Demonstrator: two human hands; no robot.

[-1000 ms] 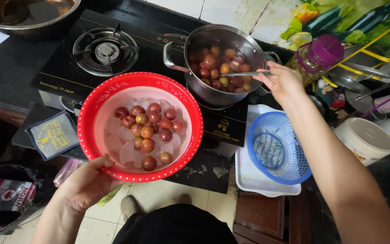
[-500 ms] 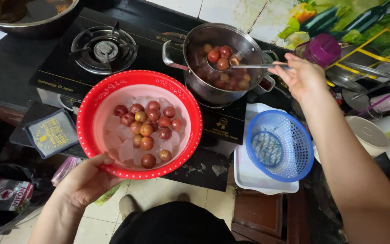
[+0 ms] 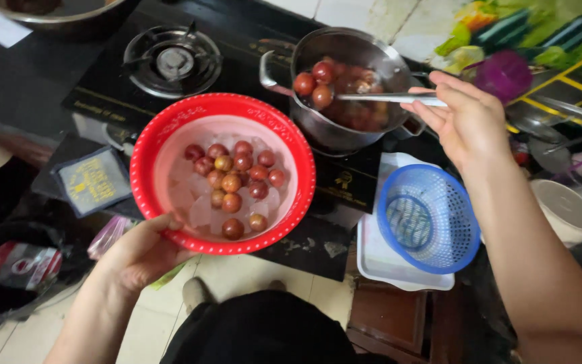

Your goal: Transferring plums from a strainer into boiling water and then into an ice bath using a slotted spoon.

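My left hand (image 3: 144, 251) grips the near rim of a red colander bowl (image 3: 163, 128) that holds ice and several small red and orange round fruits (image 3: 234, 182). My right hand (image 3: 469, 125) holds a long metal ladle (image 3: 385, 98) by its handle. The ladle's head is raised above a steel pot (image 3: 372, 50) on the black gas stove and carries three fruits (image 3: 312, 84). More fruits lie inside the pot.
An unlit burner (image 3: 173, 61) sits left of the pot. A blue plastic basket (image 3: 456, 253) rests on a white tray (image 3: 378, 266) to the right. A purple-lidded jar (image 3: 503, 74) and utensils stand further right. A steel bowl (image 3: 62, 10) is at top left.
The ladle has risen out of the pot with fruits on it and swung left toward the red bowl. My left hand and the red bowl stay put.
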